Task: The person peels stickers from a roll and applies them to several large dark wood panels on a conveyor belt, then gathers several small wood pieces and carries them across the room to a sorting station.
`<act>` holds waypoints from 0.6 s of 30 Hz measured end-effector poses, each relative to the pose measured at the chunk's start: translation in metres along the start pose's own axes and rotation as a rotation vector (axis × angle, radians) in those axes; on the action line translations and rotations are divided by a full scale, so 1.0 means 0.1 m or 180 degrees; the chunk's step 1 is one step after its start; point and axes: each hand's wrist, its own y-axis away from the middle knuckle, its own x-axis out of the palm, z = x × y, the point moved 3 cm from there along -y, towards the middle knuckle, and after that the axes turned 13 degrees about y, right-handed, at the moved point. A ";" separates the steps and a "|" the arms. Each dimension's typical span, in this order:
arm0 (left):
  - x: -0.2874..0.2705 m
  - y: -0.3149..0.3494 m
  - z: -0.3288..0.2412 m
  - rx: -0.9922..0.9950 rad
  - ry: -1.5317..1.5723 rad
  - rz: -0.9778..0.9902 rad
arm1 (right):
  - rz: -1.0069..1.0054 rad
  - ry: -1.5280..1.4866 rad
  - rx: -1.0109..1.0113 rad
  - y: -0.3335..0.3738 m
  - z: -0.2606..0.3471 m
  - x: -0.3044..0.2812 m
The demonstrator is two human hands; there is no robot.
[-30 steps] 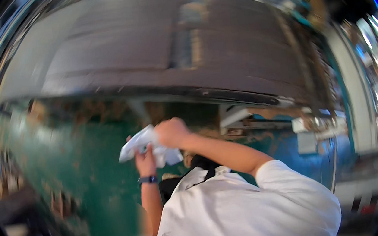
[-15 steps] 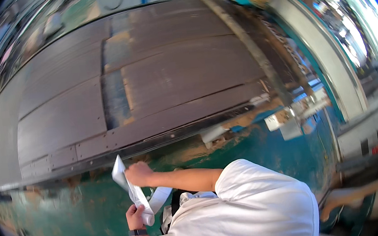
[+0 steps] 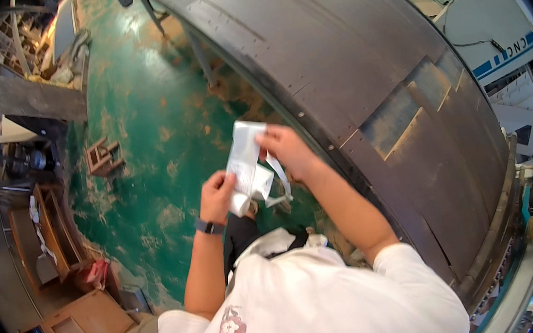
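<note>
A white roll of labels or paper (image 3: 240,201) is in my left hand (image 3: 216,198), its thumb and fingers closed around the lower part. From the roll a wide white strip runs up and away. My right hand (image 3: 286,151) pinches that strip near its far end with thumb and fingers. A looser, narrow white tail (image 3: 279,171) curls down below the right hand, and another flap of the strip folds out beside the roll. Marks on the strip are too small to make out. Both hands are in front of my body, above the floor.
On my right stretches a large machine table covered with dark brown panels (image 3: 332,47); its edge passes close to my right arm. A small wooden stool (image 3: 102,157) stands on the dusty green floor (image 3: 156,179). Wooden cabinet parts (image 3: 57,233) and brown door panels (image 3: 84,325) lie at the left.
My view has turned left, so the panel-covered table has gone from ahead of me to my right. My right hand has shifted along the white strip, which is now held flatter between both hands.
</note>
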 end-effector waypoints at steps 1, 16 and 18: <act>-0.21 -0.16 -0.13 0.0162 0.0035 -0.0009 | 0.0019 0.0076 -0.0201 -0.29 0.17 0.15; -1.25 -2.06 -1.38 -0.0056 0.0517 -0.0031 | -0.1079 0.2656 -0.2734 -2.61 1.32 0.89; -1.39 -2.50 -1.34 -0.0147 0.0568 -0.0090 | 0.0090 0.3309 -0.2650 -2.88 1.16 1.09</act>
